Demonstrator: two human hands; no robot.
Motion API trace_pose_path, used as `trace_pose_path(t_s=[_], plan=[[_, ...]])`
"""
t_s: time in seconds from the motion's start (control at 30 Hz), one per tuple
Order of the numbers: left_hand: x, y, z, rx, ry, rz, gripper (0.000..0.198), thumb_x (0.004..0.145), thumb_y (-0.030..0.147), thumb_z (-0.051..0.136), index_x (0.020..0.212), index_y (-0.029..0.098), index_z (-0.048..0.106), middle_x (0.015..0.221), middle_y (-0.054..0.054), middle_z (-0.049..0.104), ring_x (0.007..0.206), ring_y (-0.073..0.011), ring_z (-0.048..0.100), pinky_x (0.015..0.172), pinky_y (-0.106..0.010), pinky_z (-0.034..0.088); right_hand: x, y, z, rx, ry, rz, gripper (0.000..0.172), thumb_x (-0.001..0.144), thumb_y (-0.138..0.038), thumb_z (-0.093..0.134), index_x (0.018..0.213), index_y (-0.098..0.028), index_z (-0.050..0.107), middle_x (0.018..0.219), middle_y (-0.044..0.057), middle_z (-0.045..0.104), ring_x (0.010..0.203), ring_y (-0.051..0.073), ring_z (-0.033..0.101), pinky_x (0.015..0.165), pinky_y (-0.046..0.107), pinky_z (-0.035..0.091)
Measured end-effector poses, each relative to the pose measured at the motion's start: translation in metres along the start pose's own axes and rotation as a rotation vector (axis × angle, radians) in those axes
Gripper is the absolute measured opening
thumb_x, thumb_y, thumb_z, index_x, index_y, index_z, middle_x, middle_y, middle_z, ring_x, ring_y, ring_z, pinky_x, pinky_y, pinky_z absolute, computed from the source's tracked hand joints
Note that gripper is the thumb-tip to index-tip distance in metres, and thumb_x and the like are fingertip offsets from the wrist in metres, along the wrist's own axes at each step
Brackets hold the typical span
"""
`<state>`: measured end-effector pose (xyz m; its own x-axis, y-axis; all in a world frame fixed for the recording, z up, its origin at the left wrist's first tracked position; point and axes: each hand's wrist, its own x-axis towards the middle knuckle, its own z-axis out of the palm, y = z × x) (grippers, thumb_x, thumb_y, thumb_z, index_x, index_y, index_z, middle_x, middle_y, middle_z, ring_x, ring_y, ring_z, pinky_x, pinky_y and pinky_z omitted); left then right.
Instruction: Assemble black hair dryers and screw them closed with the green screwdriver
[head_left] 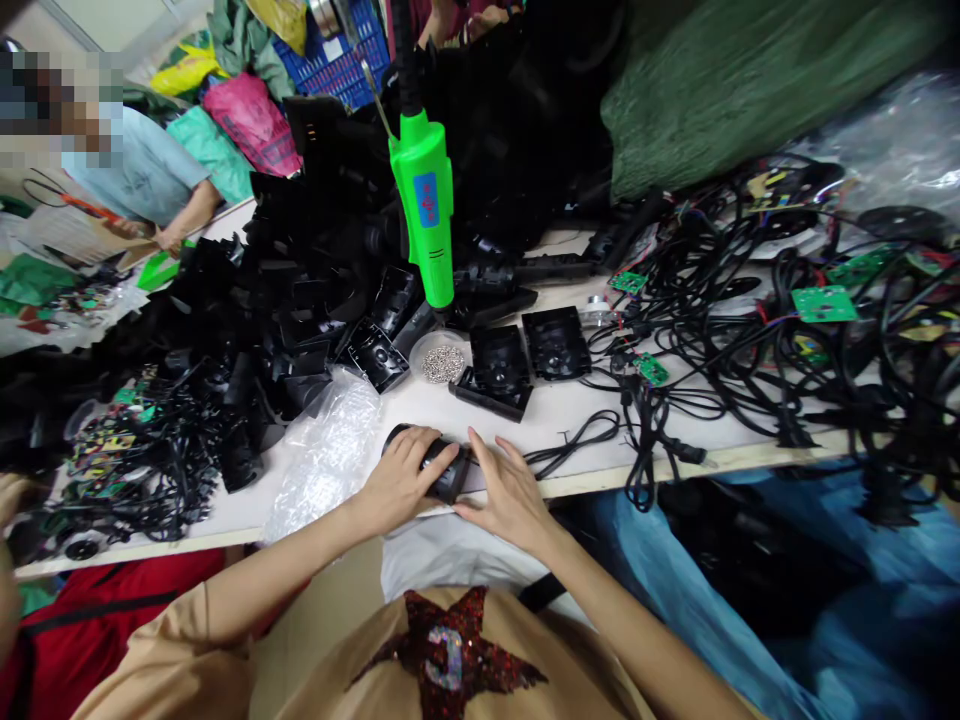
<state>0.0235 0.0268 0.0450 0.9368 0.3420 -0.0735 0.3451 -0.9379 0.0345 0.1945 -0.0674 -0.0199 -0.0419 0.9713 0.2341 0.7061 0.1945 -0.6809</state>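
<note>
At the front edge of the table lies a black plastic housing (448,484), with a cable (555,458) running out to its right. My left hand (409,475) lies over the top of the housing, fingers curled round it. My right hand (508,495) is at its right side, thumb and forefinger spread apart, the thumb close to the housing's lower edge. Just beyond stand a round dish of small metal screws (442,364) and open black housing shells (556,343). A bright green electric screwdriver (426,210) hangs upright above the dish.
Tangled black cables with green circuit boards (825,303) cover the right side. Black plastic parts (300,300) pile up at the left and back. A clear plastic bag (330,450) lies left of my hands. Another person (142,165) works at the far left.
</note>
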Motion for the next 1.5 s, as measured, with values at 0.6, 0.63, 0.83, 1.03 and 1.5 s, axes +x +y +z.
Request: trace_pose_path(t_s=[0.6, 0.63, 0.83, 1.03, 1.5], plan=[[0.003, 0.005, 0.013, 0.002, 0.094, -0.046, 0.068, 0.075, 0.025, 0.058, 0.136, 0.012, 0.032, 0.128, -0.018, 0.044, 0.122, -0.0313, 0.038, 0.103, -0.051, 0.026, 0.013, -0.018, 0.004, -0.089, 0.080, 0.076, 0.081, 0.063, -0.041, 0.070, 0.129, -0.010, 0.035, 0.117, 0.018, 0.057, 0.105, 0.030, 0.056, 0.089, 0.045, 0.045], [0.005, 0.005, 0.013, -0.001, 0.098, -0.061, 0.068, 0.074, 0.024, 0.058, 0.136, 0.011, 0.032, 0.129, -0.018, 0.044, 0.123, -0.0310, 0.037, 0.104, -0.051, 0.024, 0.014, -0.017, 0.006, -0.109, 0.113, 0.072, 0.079, 0.064, -0.040, 0.069, 0.128, -0.010, 0.035, 0.116, 0.018, 0.058, 0.105, 0.030, 0.056, 0.089, 0.045, 0.045], [0.014, -0.002, 0.007, -0.026, 0.096, -0.079, 0.062, 0.076, 0.021, 0.055, 0.134, 0.015, 0.034, 0.130, -0.014, 0.045, 0.125, -0.0278, 0.036, 0.107, -0.049, 0.020, 0.016, -0.009, 0.010, -0.169, 0.149, 0.095, 0.079, 0.064, -0.044, 0.068, 0.127, -0.010, 0.036, 0.110, 0.017, 0.059, 0.099, 0.031, 0.058, 0.083, 0.045, 0.048], [0.014, -0.007, 0.004, -0.081, 0.094, -0.026, 0.061, 0.076, 0.026, 0.059, 0.131, 0.015, 0.037, 0.126, -0.014, 0.047, 0.121, -0.0266, 0.039, 0.107, -0.048, 0.022, 0.012, -0.006, 0.005, -0.169, 0.073, 0.117, 0.084, 0.061, -0.046, 0.072, 0.128, -0.012, 0.034, 0.112, 0.018, 0.059, 0.102, 0.032, 0.058, 0.084, 0.047, 0.048], [0.018, -0.007, 0.004, -0.035, 0.072, 0.014, 0.058, 0.075, 0.027, 0.060, 0.129, 0.017, 0.040, 0.127, -0.012, 0.048, 0.122, -0.0280, 0.037, 0.105, -0.048, 0.022, 0.010, -0.002, 0.004, -0.083, 0.086, 0.110, 0.091, 0.063, -0.043, 0.070, 0.135, -0.010, 0.025, 0.118, 0.020, 0.058, 0.106, 0.028, 0.058, 0.100, 0.054, 0.034]])
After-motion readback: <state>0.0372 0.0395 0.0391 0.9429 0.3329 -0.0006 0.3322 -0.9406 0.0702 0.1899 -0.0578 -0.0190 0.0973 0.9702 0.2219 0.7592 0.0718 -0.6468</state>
